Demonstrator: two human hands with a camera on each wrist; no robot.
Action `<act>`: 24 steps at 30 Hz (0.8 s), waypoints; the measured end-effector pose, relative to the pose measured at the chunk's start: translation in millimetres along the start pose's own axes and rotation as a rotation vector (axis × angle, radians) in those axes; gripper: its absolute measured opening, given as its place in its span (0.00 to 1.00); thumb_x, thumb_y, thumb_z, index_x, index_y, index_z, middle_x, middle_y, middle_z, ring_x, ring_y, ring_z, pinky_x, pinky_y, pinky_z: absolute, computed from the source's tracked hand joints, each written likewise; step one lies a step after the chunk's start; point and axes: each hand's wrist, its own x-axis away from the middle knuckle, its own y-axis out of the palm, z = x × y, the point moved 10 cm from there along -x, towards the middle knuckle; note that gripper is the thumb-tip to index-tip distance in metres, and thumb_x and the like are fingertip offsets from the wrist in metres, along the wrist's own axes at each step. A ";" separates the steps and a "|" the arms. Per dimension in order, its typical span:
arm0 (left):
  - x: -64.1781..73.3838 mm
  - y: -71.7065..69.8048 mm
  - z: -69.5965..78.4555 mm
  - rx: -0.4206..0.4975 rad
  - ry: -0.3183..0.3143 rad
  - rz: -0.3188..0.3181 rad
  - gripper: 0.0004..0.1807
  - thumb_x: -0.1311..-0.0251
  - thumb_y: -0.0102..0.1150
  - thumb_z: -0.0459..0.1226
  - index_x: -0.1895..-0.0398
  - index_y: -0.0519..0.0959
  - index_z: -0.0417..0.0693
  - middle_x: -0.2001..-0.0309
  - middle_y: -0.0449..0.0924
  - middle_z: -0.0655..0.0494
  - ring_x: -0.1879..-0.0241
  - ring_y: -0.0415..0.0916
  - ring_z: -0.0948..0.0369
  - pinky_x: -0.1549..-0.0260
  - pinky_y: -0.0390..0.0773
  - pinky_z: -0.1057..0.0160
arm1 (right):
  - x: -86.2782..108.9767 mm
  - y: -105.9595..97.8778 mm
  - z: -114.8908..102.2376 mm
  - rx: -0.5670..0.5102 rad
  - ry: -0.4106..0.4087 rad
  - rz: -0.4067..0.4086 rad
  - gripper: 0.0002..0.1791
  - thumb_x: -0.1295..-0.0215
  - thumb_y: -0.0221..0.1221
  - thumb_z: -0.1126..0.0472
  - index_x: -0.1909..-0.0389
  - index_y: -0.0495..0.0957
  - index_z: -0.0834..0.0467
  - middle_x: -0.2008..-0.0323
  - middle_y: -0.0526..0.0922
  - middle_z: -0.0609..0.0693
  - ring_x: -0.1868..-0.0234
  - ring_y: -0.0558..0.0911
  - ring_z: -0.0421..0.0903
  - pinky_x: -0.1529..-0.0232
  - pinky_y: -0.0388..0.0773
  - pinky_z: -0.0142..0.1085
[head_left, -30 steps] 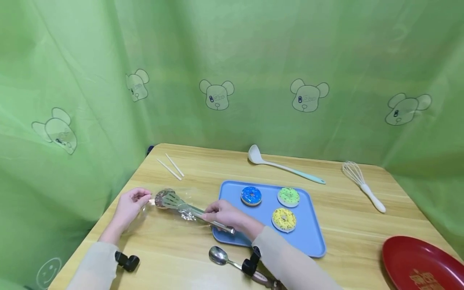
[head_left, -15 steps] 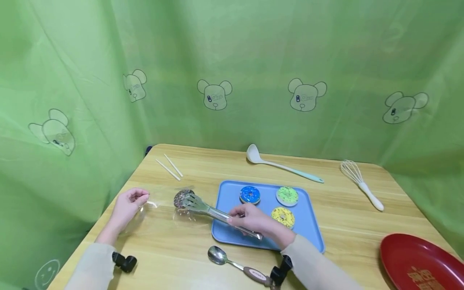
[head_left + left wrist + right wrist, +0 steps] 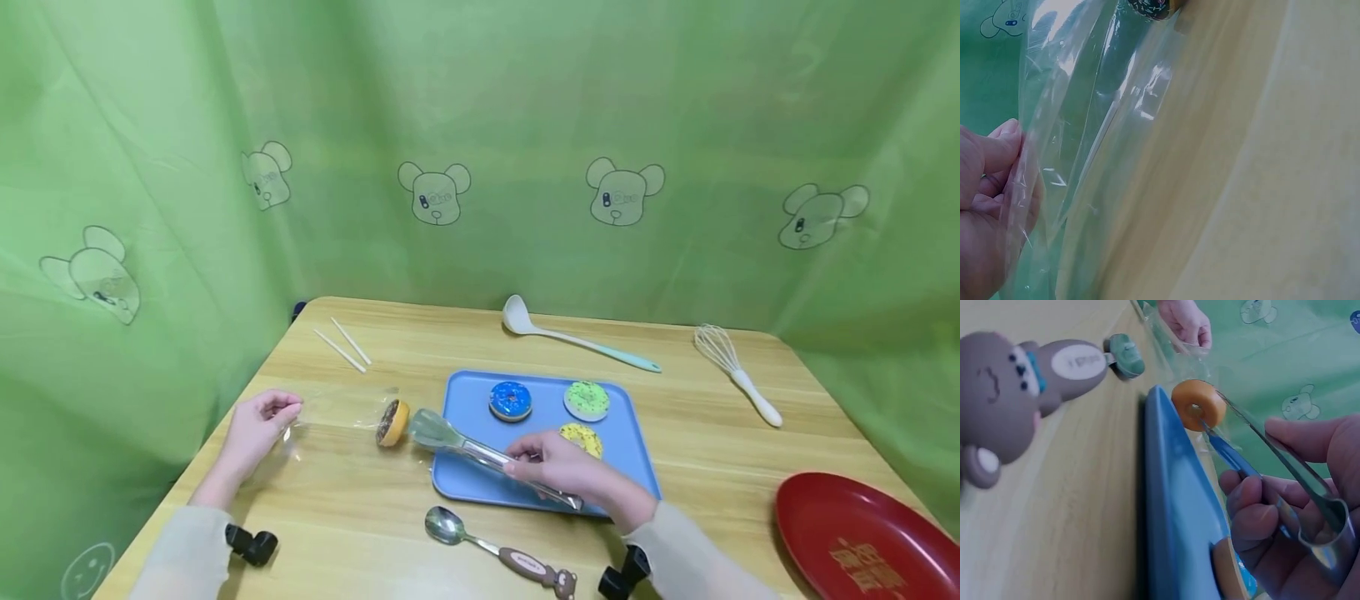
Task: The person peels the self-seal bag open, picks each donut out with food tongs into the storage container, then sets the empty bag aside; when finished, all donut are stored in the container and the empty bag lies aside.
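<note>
In the head view my left hand (image 3: pixel 257 423) pinches the left end of a clear plastic bag (image 3: pixel 1085 162). A chocolate-topped donut (image 3: pixel 393 422) with sprinkles stands tilted on its edge near the bag's right end; whether film still covers it I cannot tell. My right hand (image 3: pixel 558 467) grips metal food tongs (image 3: pixel 480 450), whose greenish slotted heads are just right of the donut. In the right wrist view the donut's plain orange underside (image 3: pixel 1199 403) faces the tong tips; contact is unclear. A blue tray (image 3: pixel 480 487) under the tongs carries blue, green and yellow donuts.
A spoon with a brown bear handle (image 3: pixel 525 564) lies in front of the tray. Two white sticks (image 3: pixel 340 350) lie at the back left, a ladle (image 3: pixel 555 333) behind the tray, a whisk (image 3: pixel 738 375) to its right. A red plate (image 3: pixel 862 500) sits front right.
My right hand has drawn the tongs rightward, and the chocolate donut has shifted right and tipped onto its edge. The tong heads now lie to its right, no longer over it. My left hand stays put.
</note>
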 end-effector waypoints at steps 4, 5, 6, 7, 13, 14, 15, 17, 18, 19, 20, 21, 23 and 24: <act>-0.3 -0.9 2.4 -0.004 0.014 0.004 0.12 0.40 0.59 0.35 0.57 0.76 0.34 0.63 0.78 0.44 0.67 0.74 0.65 0.67 0.76 0.72 | -8.6 8.4 0.0 -0.011 0.000 -0.015 0.16 0.38 0.59 0.55 0.56 0.78 0.63 0.75 0.76 0.52 0.81 0.72 0.43 0.81 0.72 0.34; -0.3 -0.3 2.8 -0.002 0.017 0.001 0.12 0.40 0.59 0.35 0.57 0.76 0.34 0.63 0.78 0.43 0.67 0.74 0.64 0.67 0.76 0.72 | -10.7 9.9 0.1 -0.013 -0.001 -0.017 0.16 0.38 0.59 0.55 0.57 0.79 0.63 0.75 0.77 0.52 0.81 0.72 0.43 0.81 0.72 0.34; -0.2 0.2 3.2 0.001 0.018 0.000 0.12 0.40 0.59 0.35 0.57 0.76 0.34 0.63 0.78 0.43 0.67 0.75 0.64 0.67 0.76 0.72 | -12.3 11.1 -0.2 -0.017 -0.001 -0.020 0.16 0.38 0.59 0.55 0.57 0.79 0.63 0.74 0.77 0.52 0.81 0.72 0.43 0.80 0.72 0.34; -0.3 0.8 3.2 0.005 0.016 -0.001 0.12 0.40 0.59 0.34 0.58 0.76 0.34 0.63 0.78 0.43 0.67 0.75 0.64 0.67 0.76 0.72 | -13.6 11.9 -0.3 -0.024 -0.001 -0.021 0.16 0.38 0.59 0.54 0.57 0.79 0.63 0.74 0.77 0.52 0.80 0.72 0.43 0.80 0.72 0.34; -0.9 3.2 3.7 0.007 -0.003 -0.008 0.12 0.40 0.59 0.35 0.58 0.76 0.35 0.63 0.78 0.44 0.66 0.75 0.61 0.66 0.77 0.72 | -15.7 11.6 3.2 -0.084 0.013 -0.033 0.17 0.37 0.58 0.53 0.58 0.79 0.65 0.73 0.78 0.54 0.79 0.73 0.43 0.79 0.72 0.33; -1.2 3.2 3.5 0.007 -0.005 -0.011 0.12 0.40 0.59 0.35 0.57 0.76 0.34 0.63 0.77 0.44 0.65 0.75 0.61 0.66 0.77 0.72 | -15.5 11.2 4.3 -0.090 0.018 -0.035 0.18 0.37 0.58 0.53 0.58 0.78 0.65 0.74 0.78 0.54 0.79 0.73 0.42 0.79 0.72 0.32; -1.4 3.2 3.4 0.012 -0.008 -0.012 0.12 0.40 0.58 0.35 0.57 0.76 0.34 0.63 0.77 0.44 0.65 0.75 0.60 0.66 0.77 0.72 | -15.1 11.0 5.3 -0.098 0.023 -0.038 0.18 0.37 0.58 0.53 0.58 0.78 0.65 0.74 0.78 0.55 0.80 0.73 0.42 0.79 0.72 0.32; -1.7 2.8 3.7 0.019 -0.010 -0.011 0.12 0.40 0.58 0.34 0.58 0.76 0.34 0.63 0.77 0.44 0.65 0.75 0.58 0.66 0.77 0.71 | -14.1 10.3 6.9 -0.111 0.036 -0.041 0.19 0.37 0.58 0.52 0.58 0.78 0.65 0.73 0.78 0.55 0.80 0.73 0.42 0.79 0.72 0.32; -1.6 2.8 4.0 0.023 -0.008 -0.012 0.12 0.40 0.58 0.34 0.58 0.76 0.33 0.63 0.77 0.43 0.65 0.75 0.58 0.66 0.77 0.71 | -13.6 10.0 7.4 -0.116 0.044 -0.042 0.19 0.37 0.58 0.52 0.58 0.78 0.66 0.73 0.78 0.55 0.80 0.73 0.42 0.79 0.72 0.32; -1.5 2.6 3.9 0.025 -0.005 -0.011 0.12 0.40 0.58 0.34 0.58 0.76 0.33 0.63 0.77 0.43 0.65 0.75 0.58 0.66 0.77 0.71 | -13.3 9.7 7.6 -0.122 0.052 -0.042 0.19 0.37 0.58 0.52 0.57 0.78 0.66 0.73 0.78 0.55 0.80 0.73 0.42 0.79 0.72 0.32; -1.4 2.5 3.9 0.026 -0.003 -0.012 0.12 0.40 0.58 0.34 0.58 0.76 0.33 0.63 0.77 0.42 0.65 0.75 0.58 0.66 0.77 0.71 | -13.2 9.5 7.5 -0.125 0.060 -0.043 0.20 0.37 0.57 0.52 0.57 0.78 0.66 0.73 0.78 0.55 0.81 0.72 0.42 0.80 0.72 0.32; -1.1 2.3 4.0 0.026 -0.002 -0.010 0.12 0.40 0.58 0.34 0.58 0.76 0.33 0.64 0.77 0.43 0.65 0.75 0.58 0.66 0.77 0.71 | -13.5 9.4 6.8 -0.126 0.066 -0.044 0.20 0.37 0.57 0.51 0.57 0.78 0.65 0.73 0.78 0.55 0.81 0.72 0.42 0.80 0.72 0.32; -0.8 1.8 3.4 0.020 -0.002 -0.007 0.12 0.40 0.58 0.34 0.58 0.76 0.33 0.64 0.77 0.43 0.66 0.75 0.59 0.67 0.77 0.71 | -14.8 9.7 4.3 -0.119 0.075 -0.052 0.20 0.37 0.57 0.50 0.57 0.78 0.64 0.73 0.79 0.55 0.82 0.72 0.42 0.82 0.71 0.32; -0.6 1.6 3.2 0.019 -0.001 -0.006 0.12 0.40 0.58 0.34 0.58 0.76 0.33 0.64 0.77 0.43 0.66 0.75 0.59 0.67 0.77 0.71 | -15.9 10.2 2.3 -0.113 0.076 -0.059 0.20 0.37 0.57 0.50 0.57 0.78 0.64 0.73 0.78 0.55 0.82 0.72 0.42 0.83 0.70 0.32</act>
